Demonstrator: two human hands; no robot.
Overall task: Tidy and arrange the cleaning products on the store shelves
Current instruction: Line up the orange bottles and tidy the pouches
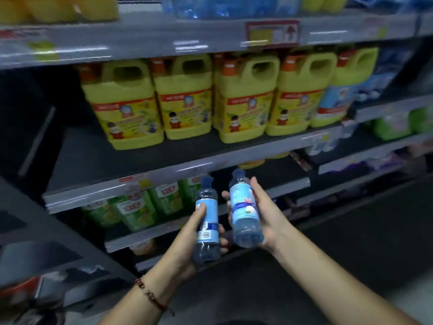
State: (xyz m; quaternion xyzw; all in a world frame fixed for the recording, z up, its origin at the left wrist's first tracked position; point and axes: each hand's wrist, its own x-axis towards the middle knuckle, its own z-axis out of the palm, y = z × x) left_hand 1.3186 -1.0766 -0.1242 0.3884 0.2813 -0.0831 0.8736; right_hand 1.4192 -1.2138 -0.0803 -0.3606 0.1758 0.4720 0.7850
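Head view: mid-restock, a bottle in each hand, neither shelved yet. Left hand (187,240) grips a blue bottle (207,221), thumb over its label; right hand (262,214) grips a second blue bottle (244,209), just beside the first. Both hold bluish liquid, caps on. Next move likely calls for a free slot: bare shelf (98,160) above-left of the hands, beside the yellow jugs (187,97). Green bottles (140,207) left of the hands.

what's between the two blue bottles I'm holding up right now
Only a narrow gap in the head view: the left-hand blue plastic bottle and the right-hand blue plastic bottle stand apart, with right-hand fingertips showing there.
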